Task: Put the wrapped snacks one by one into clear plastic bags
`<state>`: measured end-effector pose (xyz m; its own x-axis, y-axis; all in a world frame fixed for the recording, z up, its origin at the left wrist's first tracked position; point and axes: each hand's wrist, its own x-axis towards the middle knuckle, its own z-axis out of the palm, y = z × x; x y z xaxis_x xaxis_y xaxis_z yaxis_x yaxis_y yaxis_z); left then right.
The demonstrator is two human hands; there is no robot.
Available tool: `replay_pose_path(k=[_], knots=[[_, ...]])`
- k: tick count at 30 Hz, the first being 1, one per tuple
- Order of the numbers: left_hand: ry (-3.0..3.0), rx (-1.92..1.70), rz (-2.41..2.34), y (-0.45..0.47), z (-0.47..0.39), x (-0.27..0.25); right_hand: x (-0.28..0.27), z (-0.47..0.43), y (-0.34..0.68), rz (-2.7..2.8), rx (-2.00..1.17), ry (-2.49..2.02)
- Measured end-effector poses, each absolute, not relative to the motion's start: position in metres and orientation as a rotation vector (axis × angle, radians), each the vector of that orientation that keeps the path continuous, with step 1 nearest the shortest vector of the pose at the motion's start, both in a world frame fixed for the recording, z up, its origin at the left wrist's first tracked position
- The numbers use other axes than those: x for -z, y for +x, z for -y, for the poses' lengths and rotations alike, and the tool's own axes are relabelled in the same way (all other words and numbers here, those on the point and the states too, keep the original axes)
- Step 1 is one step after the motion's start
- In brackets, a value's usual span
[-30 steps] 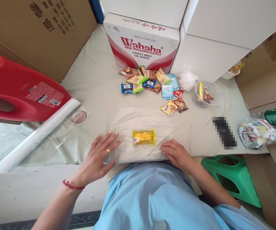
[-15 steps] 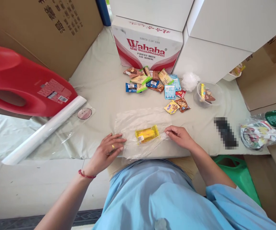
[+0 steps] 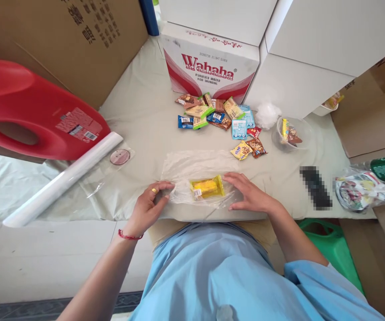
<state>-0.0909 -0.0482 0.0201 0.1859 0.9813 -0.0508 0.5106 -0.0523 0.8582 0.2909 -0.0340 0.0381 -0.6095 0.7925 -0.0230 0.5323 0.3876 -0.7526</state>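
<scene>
From the head view I see my left hand (image 3: 149,201) with a gold ring and a red cord at the wrist, its fingers curled and pinching the left edge of a clear sheet of plastic film (image 3: 195,167) spread on the pale cloth-covered table (image 3: 138,120). My right hand (image 3: 247,195) lies flat, fingers spread a little, pressing the film's right side down; it grips nothing that I can make out. Between the two hands, on the film and partly wrapped by its folded near edge, lies a small yellow snack packet with a barcode sticker (image 3: 207,187), just beside the right hand's fingertips. Beyond the yellow packet, farther up the table, a loose heap of small coloured snack packets (image 3: 219,118) sits in front of a red-and-white Wahaha water carton (image 3: 212,67). To the right of that heap stands a clear plastic bowl (image 3: 292,133) with a few packets inside, and a crumpled white wad (image 3: 266,114) next to it. Well to the left of the yellow packet lie a white roll of film (image 3: 63,180) and a large red plastic jug (image 3: 28,116). A green plastic stool (image 3: 333,249) stands below the table's right edge.
</scene>
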Motion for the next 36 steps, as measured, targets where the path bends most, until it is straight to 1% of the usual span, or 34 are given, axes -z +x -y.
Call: replay_pose_path(k=[4,9,12,15,18,22,28,30,32,34,36], knots=[[1.727,-0.738,-1.3,-0.092,0.051,-0.021,-0.032,0.035,0.291,2.426,-0.967,-1.098],[1.749,-0.812,-1.517,-0.078,0.045,-0.01,-0.028,0.032,0.292,2.271,-0.936,-1.133],[1.596,-0.93,-1.56,-0.071,0.041,-0.004,-0.032,0.028,0.292,2.175,-0.971,-1.117],[1.395,-0.97,-1.629,-0.068,0.04,-0.002,-0.033,0.024,0.291,2.073,-1.04,-1.146],[1.358,-0.968,-1.747,-0.067,0.042,0.0,-0.029,0.021,0.287,1.992,-1.057,-1.333],[1.518,-0.999,-1.968,-0.066,0.043,0.003,-0.027,0.015,0.278,2.0,-0.954,-1.659],[1.791,-1.404,-2.123,-0.055,0.057,-0.012,-0.034,0.011,0.259,2.284,-0.736,-1.968],[1.993,-1.552,-2.044,-0.045,0.07,-0.024,-0.035,0.012,0.255,2.325,-0.681,-2.016],[2.274,-1.604,-1.802,-0.032,0.085,-0.034,-0.035,0.013,0.254,2.342,-0.645,-2.034],[2.546,-1.475,-1.516,-0.016,0.093,-0.041,-0.035,0.015,0.254,2.345,-0.628,-2.033],[2.684,-1.217,-1.406,-0.002,0.091,-0.042,-0.036,0.015,0.254,2.345,-0.625,-2.018]])
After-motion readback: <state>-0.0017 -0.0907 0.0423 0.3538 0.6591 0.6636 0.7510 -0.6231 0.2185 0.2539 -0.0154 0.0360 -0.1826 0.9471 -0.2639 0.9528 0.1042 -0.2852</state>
